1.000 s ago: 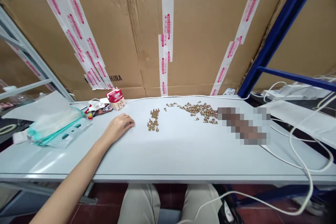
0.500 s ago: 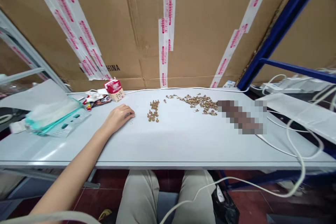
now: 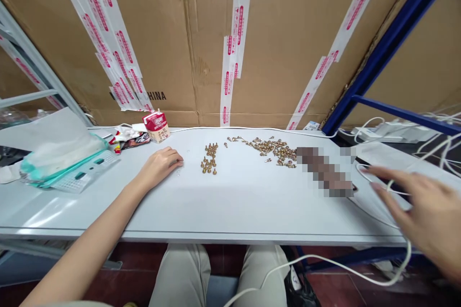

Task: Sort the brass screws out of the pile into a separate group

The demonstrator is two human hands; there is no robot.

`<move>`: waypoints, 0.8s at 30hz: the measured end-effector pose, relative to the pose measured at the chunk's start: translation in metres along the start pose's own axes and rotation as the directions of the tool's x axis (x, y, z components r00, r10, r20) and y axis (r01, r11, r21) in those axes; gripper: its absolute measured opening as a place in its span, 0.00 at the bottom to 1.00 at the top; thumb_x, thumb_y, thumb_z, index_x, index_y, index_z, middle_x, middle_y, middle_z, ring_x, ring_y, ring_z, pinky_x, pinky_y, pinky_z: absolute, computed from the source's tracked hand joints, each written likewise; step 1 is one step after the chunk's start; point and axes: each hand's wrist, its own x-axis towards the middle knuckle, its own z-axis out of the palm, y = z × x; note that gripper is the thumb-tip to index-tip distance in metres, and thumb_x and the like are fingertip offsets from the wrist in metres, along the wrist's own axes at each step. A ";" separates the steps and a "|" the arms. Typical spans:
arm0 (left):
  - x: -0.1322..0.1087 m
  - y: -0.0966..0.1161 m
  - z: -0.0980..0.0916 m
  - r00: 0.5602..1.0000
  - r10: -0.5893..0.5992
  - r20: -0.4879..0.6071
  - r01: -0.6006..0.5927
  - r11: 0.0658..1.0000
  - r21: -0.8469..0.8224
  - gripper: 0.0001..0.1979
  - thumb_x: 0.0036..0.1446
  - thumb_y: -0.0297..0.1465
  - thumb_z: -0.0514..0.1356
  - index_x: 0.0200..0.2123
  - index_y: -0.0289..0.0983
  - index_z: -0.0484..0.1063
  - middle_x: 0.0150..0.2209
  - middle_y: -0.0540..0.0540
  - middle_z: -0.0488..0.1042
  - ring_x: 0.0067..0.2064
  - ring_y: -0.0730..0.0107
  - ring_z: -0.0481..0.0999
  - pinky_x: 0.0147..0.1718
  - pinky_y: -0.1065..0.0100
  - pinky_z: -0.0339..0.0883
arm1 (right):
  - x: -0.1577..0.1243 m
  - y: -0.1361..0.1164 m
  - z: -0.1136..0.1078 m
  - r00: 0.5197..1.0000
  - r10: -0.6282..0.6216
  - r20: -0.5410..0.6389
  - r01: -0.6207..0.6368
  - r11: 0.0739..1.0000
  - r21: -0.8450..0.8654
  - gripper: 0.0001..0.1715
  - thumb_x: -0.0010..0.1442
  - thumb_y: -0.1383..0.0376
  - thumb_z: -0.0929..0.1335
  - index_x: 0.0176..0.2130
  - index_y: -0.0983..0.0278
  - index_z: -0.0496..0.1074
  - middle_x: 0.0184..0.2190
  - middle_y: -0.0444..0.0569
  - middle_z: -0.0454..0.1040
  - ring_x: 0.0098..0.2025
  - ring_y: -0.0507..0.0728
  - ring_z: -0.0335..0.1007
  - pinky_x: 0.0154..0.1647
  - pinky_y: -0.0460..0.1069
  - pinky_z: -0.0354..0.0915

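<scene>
My left hand (image 3: 161,167) rests on the white tabletop (image 3: 201,206), its fingers curled and pressed together; what they hold, if anything, is hidden. A few tiny clear bits lie beside its fingertips. To its right several small brass-coloured screws (image 3: 209,159) stand in a loose group, heads down. Farther right spreads a bigger heap of similar screws (image 3: 284,152). At the right edge is my right hand (image 3: 425,206), slightly blurred, thumb and fingers apart with nothing seen between them. It hovers near a white cable (image 3: 374,218) and a pixelated dark object (image 3: 326,172).
A red and cream drink carton (image 3: 156,127) and crumpled wrappers (image 3: 131,139) sit at the back left. Nearer left lies a teal-edged plastic packet (image 3: 68,163). Taped cardboard (image 3: 201,57) stands behind, with a blue post (image 3: 378,53) at right. A loose cable crosses my lap.
My right hand has come into view from the right. My left hand stays in nearly the same place on the tabletop. The whole view has shifted slightly.
</scene>
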 end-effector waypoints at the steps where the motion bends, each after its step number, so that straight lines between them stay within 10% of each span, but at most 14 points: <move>1: 0.000 0.000 0.001 1.000 0.005 0.006 -0.005 1.000 -0.001 0.15 0.59 0.38 0.48 0.33 0.36 0.70 0.34 0.45 0.72 0.38 0.67 0.67 0.38 0.67 0.60 | -0.004 0.001 0.011 1.000 -0.025 0.012 0.025 1.000 -0.003 0.24 0.60 0.51 0.53 0.46 0.59 0.66 0.41 0.52 0.72 0.43 0.59 0.66 0.45 0.56 0.59; 24: 0.002 0.001 0.000 0.999 -0.049 0.022 0.049 0.999 -0.006 0.15 0.58 0.40 0.48 0.33 0.38 0.71 0.33 0.46 0.73 0.38 0.67 0.69 0.38 0.67 0.60 | -0.021 0.010 0.059 0.975 -0.022 0.220 0.026 1.000 -0.016 0.23 0.61 0.55 0.51 0.50 0.59 0.59 0.44 0.48 0.72 0.49 0.57 0.65 0.54 0.58 0.49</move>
